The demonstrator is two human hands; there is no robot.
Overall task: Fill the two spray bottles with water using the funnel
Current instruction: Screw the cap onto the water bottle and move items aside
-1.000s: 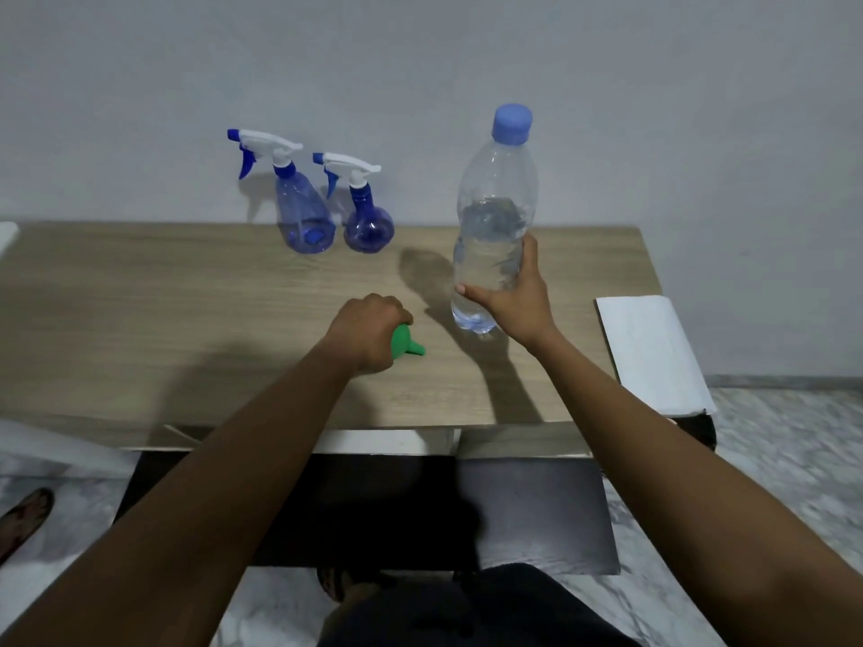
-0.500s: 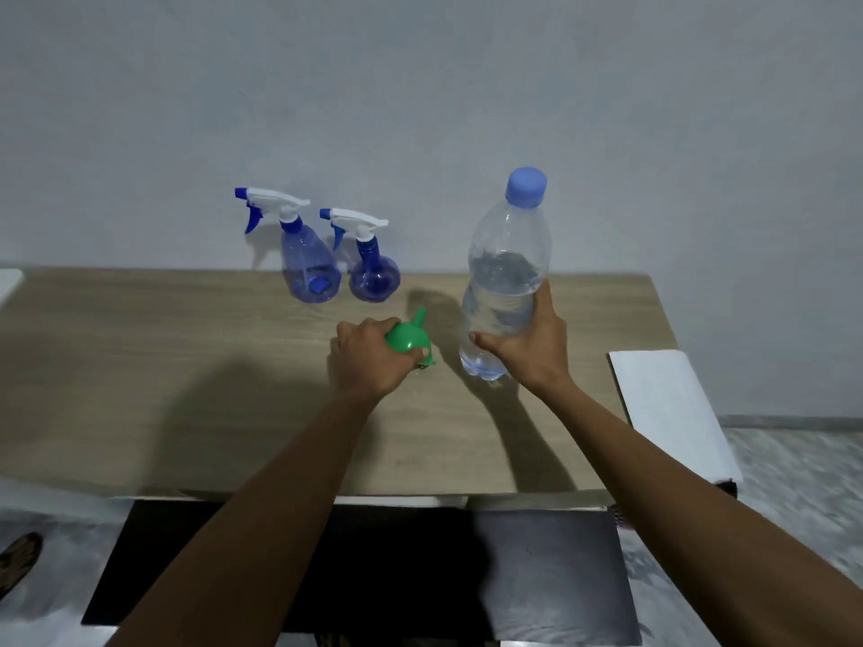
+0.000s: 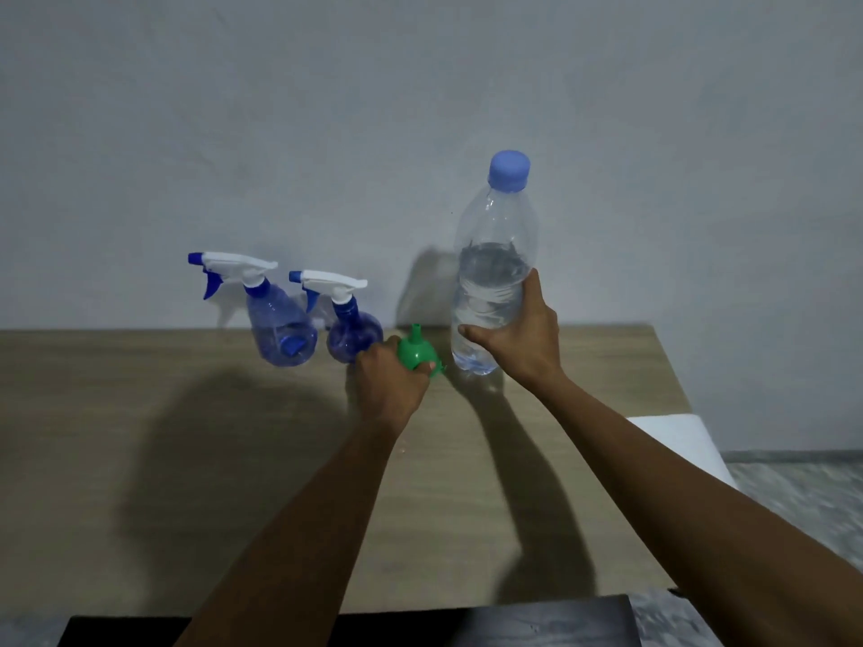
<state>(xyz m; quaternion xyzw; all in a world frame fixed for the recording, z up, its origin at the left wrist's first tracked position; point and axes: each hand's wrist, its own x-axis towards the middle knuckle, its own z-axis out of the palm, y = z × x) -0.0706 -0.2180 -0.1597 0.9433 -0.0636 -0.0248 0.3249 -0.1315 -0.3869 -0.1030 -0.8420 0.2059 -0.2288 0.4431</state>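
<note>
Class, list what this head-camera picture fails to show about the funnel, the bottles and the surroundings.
Head view, the only one.
The funnel: wide mouth hidden by the left hand.
The taller spray bottle and round spray bottle: tinted plastic, contents unclear.
The water bottle: lower side covered by the right hand.
The white slab: partly behind the right forearm, identity unclear.

Two translucent blue spray bottles, white trigger heads on, upright at the back of the table [image 3: 140, 413]. I note the larger spray bottle [image 3: 280, 329] to the left and the rounder spray bottle [image 3: 352, 336] just beside it, nozzles pointing left. Green funnel [image 3: 415, 352]: spout up, gripped in the left hand [image 3: 387, 385]. Clear water bottle [image 3: 495, 273]: blue cap on, over half full, upright, held by the right hand [image 3: 518, 343].
</note>
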